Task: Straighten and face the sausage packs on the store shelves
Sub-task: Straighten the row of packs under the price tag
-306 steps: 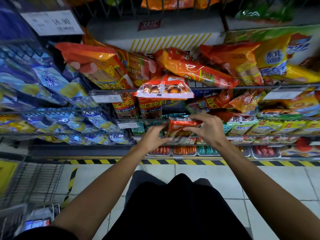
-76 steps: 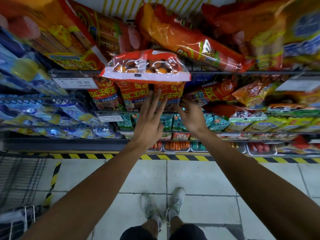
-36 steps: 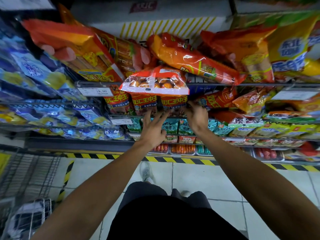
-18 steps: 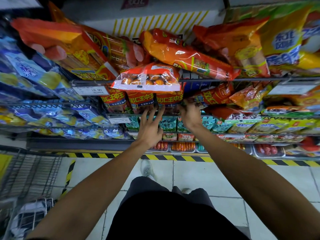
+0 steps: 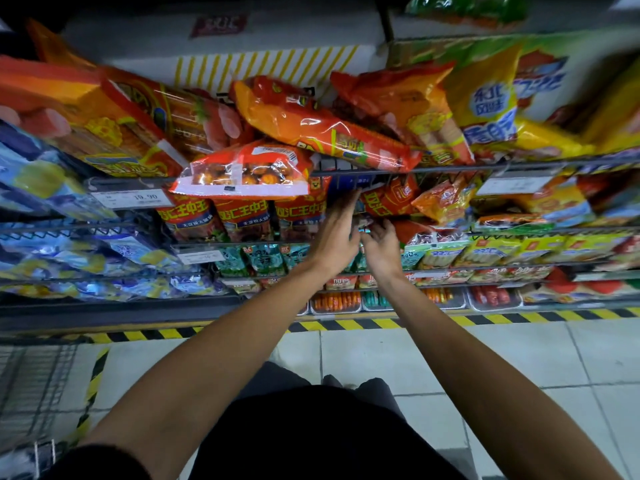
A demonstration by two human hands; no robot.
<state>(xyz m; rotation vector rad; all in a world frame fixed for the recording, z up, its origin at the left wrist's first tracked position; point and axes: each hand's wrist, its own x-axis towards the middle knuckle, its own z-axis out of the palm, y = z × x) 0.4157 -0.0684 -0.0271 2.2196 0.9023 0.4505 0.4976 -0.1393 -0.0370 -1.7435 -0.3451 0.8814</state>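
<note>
Three red sausage packs (image 5: 242, 216) stand side by side, facing out, on the second wire shelf. To their right a tilted red pack (image 5: 391, 199) leans on an orange one (image 5: 440, 202). My left hand (image 5: 337, 233) reaches into the gap between them, fingers straight, tips by the tilted pack's left edge. My right hand (image 5: 381, 244) is just beside it, below the tilted pack; a small blurred pack edge (image 5: 363, 226) shows between the hands, and I cannot make out any grip. A clear-fronted red pack (image 5: 246, 171) overhangs the top shelf rail.
Large orange and yellow bags (image 5: 322, 126) lie heaped on the top shelf. Blue packs (image 5: 114, 247) fill the left bay, green and teal packs (image 5: 263, 259) the lower shelves. A price tag (image 5: 135, 199) hangs on the rail. A wire basket (image 5: 31, 389) stands at the lower left.
Both hands have shifted right, from the row of three red packs to the tilted red pack. The left hand now reaches deeper into the shelf, close beside the right.
</note>
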